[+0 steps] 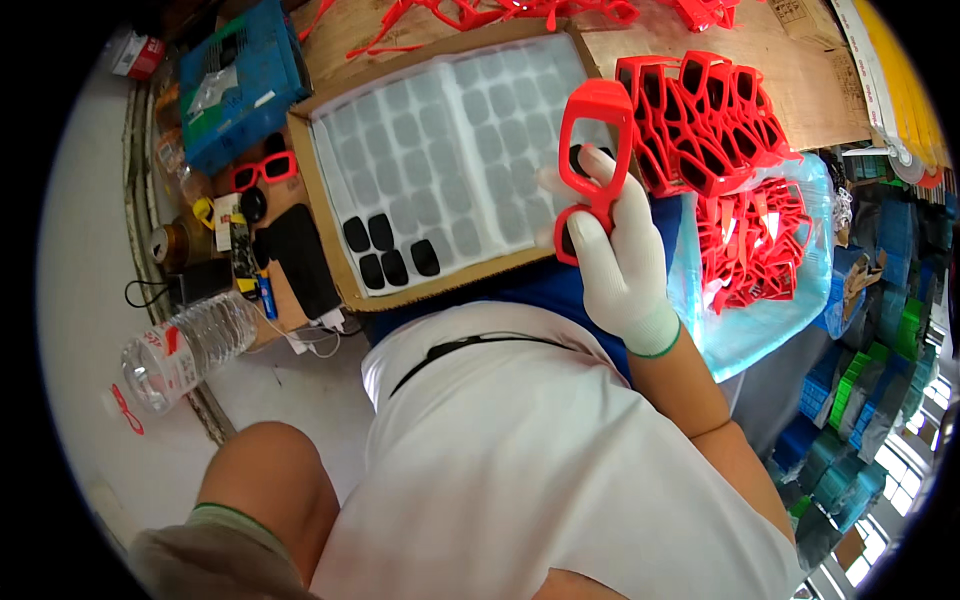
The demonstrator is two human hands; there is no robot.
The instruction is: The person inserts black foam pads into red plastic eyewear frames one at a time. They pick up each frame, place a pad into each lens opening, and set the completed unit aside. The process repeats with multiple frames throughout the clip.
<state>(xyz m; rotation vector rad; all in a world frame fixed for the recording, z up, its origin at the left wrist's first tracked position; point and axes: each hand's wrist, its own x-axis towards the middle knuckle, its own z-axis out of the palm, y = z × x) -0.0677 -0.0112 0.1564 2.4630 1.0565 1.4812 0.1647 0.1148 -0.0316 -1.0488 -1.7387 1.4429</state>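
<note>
My right hand (625,265), in a white knitted glove, grips a red sunglasses frame (622,150) held upright over the right side of a cardboard box. The thumb lies across the lower part and a finger reaches into the upper opening. A dark piece (577,157) shows at that fingertip, probably a lens; its seating is unclear. The lower opening looks dark too, partly hidden by the thumb. Beneath, the cardboard box (425,300) holds rows of lenses under whitish film, with several bare black lenses (381,232) at its near left corner. My left hand is out of view.
To the right, red frames with dark lenses (700,120) are stacked on the table, above a blue-lined bin of red frames (815,265). Left of the box are a black phone (303,262), red sunglasses (265,171), a blue box (240,85) and a plastic bottle (190,350).
</note>
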